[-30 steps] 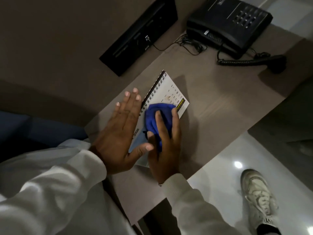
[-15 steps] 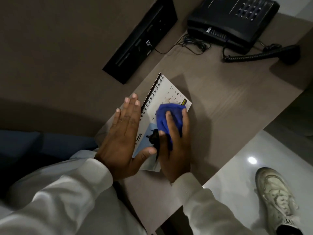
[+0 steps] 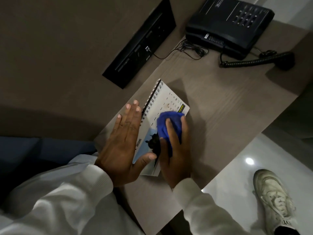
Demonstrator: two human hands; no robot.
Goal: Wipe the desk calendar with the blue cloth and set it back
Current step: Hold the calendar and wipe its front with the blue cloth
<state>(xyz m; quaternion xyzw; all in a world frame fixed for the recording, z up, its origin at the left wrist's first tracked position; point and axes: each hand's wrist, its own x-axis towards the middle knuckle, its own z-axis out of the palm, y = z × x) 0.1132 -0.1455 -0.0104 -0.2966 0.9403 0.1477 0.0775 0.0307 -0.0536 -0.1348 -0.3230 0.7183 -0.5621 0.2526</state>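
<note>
The spiral-bound desk calendar point(image 3: 166, 100) lies flat on the brown desk point(image 3: 220, 116), its wire binding toward the wall. My left hand point(image 3: 123, 143) rests flat with fingers spread on the calendar's left edge, thumb on the page. My right hand point(image 3: 174, 150) presses the bunched blue cloth point(image 3: 169, 124) onto the calendar's right half, near its lower right edge. The cloth and hands hide much of the page; date numbers show above the cloth.
A black desk telephone point(image 3: 228, 26) with its coiled cord point(image 3: 250, 61) sits at the far right of the desk. A black socket panel point(image 3: 140, 44) is set in the wall behind. The desk edge runs at right, over a glossy floor with a white shoe point(image 3: 272, 197).
My right hand has slid the blue cloth rightward, from the calendar's middle toward its right edge. My left hand has kept pressing the calendar's left side.
</note>
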